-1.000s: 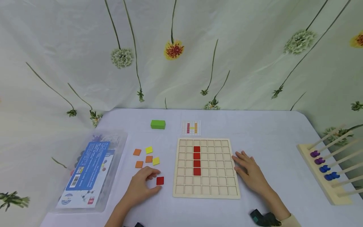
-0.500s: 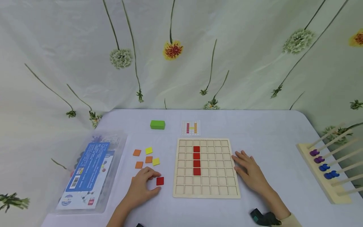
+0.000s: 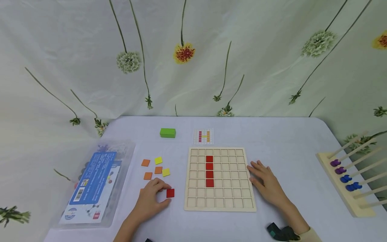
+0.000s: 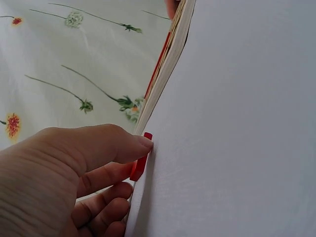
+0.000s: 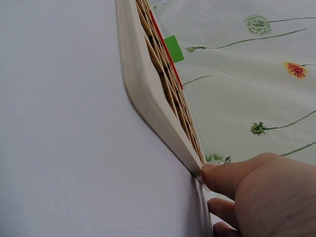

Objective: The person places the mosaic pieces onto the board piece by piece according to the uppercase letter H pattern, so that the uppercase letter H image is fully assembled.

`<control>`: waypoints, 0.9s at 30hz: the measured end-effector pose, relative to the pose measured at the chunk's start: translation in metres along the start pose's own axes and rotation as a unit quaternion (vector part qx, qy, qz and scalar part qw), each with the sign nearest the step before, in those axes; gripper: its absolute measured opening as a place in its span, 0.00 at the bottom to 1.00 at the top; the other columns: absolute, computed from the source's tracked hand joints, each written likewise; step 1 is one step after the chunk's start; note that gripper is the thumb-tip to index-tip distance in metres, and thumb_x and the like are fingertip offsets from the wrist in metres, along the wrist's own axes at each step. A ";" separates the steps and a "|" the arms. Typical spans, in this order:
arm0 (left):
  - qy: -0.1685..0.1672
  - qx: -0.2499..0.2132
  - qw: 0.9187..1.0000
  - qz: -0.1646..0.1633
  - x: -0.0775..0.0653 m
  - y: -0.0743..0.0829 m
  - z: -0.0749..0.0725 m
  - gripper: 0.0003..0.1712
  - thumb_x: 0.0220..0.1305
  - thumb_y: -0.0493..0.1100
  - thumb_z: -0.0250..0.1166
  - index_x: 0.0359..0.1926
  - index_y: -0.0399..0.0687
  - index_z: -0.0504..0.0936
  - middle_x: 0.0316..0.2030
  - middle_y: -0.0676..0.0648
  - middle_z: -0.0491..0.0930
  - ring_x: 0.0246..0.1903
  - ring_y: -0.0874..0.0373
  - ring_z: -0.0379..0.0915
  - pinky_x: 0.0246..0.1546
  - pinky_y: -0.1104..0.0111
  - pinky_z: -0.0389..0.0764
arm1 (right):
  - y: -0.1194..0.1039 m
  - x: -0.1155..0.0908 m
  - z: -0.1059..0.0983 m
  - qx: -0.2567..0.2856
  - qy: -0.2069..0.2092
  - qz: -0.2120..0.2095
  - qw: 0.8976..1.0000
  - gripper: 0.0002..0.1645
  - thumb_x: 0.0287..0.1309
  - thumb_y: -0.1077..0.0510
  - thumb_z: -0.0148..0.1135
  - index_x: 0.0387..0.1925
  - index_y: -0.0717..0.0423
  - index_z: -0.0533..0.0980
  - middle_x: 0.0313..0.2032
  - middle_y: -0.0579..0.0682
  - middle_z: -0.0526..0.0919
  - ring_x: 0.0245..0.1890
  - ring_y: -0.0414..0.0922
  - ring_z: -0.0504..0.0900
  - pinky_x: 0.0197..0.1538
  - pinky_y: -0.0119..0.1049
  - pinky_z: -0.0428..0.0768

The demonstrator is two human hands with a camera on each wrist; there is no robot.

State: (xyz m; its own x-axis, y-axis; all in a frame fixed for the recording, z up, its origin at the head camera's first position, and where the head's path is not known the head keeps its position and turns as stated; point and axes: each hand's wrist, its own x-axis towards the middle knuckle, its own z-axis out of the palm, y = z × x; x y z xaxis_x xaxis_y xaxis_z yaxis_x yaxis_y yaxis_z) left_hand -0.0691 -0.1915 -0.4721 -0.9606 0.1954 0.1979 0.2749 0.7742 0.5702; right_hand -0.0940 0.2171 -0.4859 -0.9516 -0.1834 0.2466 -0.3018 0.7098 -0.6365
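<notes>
Pinching loose red tile (image 3: 170, 193) w/ L hand (image 3: 149, 200), btwn thumb & index tips: thumb at near edge, index at far edge, parted just enough to span it, w/ tile's R part showing past fingertips in head view. Lying flat at white tabletop (image 3: 272, 137) level, L of wooden grid board (image 3: 228, 193) & apart from it; can't tell if lifted clear. Touching board's R edge w/ R hand (image 3: 266, 185), fingers relaxed, not grasping. Noting run of 4 red tiles (image 3: 210, 166) down board's 3rd col. from L. Also noting orange tiles (image 3: 158, 170) & yellow tiles (image 3: 166, 172) scattered beyond L hand; pattern card (image 3: 203, 136) behind board, w/ green block (image 3: 167, 133) to its L; clear plastic case (image 3: 116, 210) far L, bead abacus (image 3: 347, 201) far R.
</notes>
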 end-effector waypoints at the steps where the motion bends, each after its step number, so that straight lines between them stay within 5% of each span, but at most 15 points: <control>1: 0.000 0.000 1.000 0.000 0.000 0.000 0.000 0.19 0.39 0.35 0.78 0.35 0.56 0.85 0.33 0.62 0.73 0.36 0.67 0.67 0.39 0.71 0.75 | 0.000 0.000 0.000 0.000 0.000 0.000 1.000 0.26 0.60 0.63 0.64 0.60 0.63 0.74 0.64 0.67 0.70 0.69 0.68 0.60 0.66 0.70 0.52; 12: 0.004 -0.004 1.000 0.002 0.002 -0.002 0.001 0.18 0.44 0.33 0.77 0.35 0.56 0.85 0.32 0.63 0.72 0.36 0.67 0.67 0.38 0.73 0.75 | -0.002 0.001 -0.001 0.000 0.002 0.000 1.000 0.26 0.60 0.63 0.64 0.60 0.63 0.74 0.64 0.67 0.70 0.69 0.67 0.60 0.66 0.70 0.52; 27: 0.009 -0.008 0.999 -0.044 0.002 0.000 0.002 0.17 0.44 0.35 0.76 0.33 0.58 0.84 0.32 0.63 0.76 0.34 0.67 0.69 0.38 0.73 0.77 | -0.003 0.000 -0.001 0.006 0.001 0.002 1.000 0.26 0.60 0.63 0.64 0.60 0.63 0.75 0.64 0.68 0.70 0.69 0.68 0.60 0.66 0.70 0.52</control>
State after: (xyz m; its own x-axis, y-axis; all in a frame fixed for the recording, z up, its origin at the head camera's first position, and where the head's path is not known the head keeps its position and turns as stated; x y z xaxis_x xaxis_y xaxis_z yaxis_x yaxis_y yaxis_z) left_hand -0.0706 -0.1897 -0.4732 -0.9800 0.1169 0.1610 0.1911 0.7784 0.5980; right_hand -0.0927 0.2159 -0.4833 -0.9526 -0.1792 0.2460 -0.2989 0.7024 -0.6459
